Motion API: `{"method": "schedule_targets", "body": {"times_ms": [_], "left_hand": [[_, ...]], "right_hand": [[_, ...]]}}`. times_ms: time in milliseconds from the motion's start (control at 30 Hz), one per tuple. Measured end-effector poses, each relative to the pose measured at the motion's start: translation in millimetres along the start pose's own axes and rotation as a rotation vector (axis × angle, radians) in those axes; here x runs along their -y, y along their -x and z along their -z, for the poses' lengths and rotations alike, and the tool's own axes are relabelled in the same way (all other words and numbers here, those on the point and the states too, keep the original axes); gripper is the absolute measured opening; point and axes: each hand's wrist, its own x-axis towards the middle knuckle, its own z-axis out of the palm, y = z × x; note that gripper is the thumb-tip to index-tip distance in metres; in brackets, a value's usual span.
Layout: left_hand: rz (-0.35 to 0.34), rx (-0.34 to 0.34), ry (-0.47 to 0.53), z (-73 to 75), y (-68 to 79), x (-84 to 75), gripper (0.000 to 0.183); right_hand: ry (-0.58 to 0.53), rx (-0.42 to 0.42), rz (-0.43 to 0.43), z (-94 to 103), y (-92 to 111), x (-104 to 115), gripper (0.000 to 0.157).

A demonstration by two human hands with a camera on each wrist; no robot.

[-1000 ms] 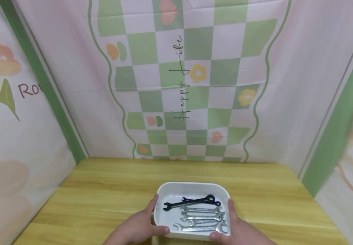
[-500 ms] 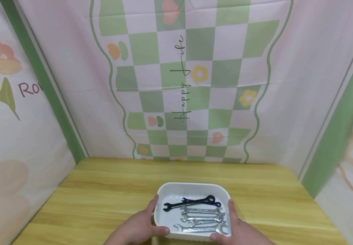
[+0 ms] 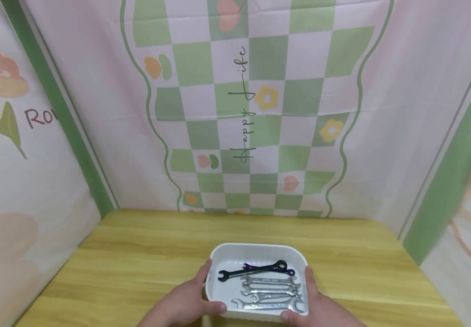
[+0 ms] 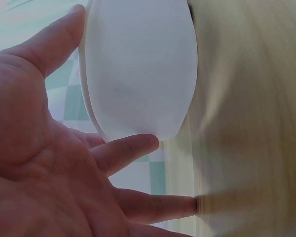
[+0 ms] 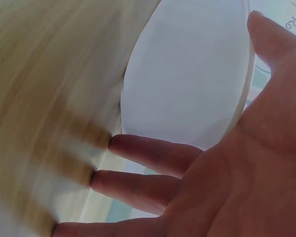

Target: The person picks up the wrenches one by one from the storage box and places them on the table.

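Hardly shifted since the earlier frame: see the white tray at six o'clock on the worktop. Expect light, stiff plastic weighted by slide-prone silver wrenches toward five and a black wrench near twelve. Best held level by both ends, as braced by left hand at eight and right hand at four, fingers straight, thumbs on rim.

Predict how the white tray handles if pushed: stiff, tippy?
The white tray is probably stiff: its walls look undistorted between the left hand and right hand. Tipping seems unlikely, given its broad, shallow form. The loose wrenches look metallic, so likely add weight and may slide, with bare tray floor beside them.
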Motion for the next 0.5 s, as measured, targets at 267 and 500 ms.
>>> {"method": "schedule_targets", "body": {"times_ms": [267,500], "left_hand": [[-0.024,-0.015,-0.029,0.7,2.6,-0.6,0.118],[-0.033,-0.017,-0.057,0.8,1.0,-0.9,0.118]], "right_hand": [[0.01,-0.01,-0.01,-1.3,-0.3,1.3,0.132],[-0.001,-0.006,0.002,0.1,-0.1,-0.4,0.132]]}}
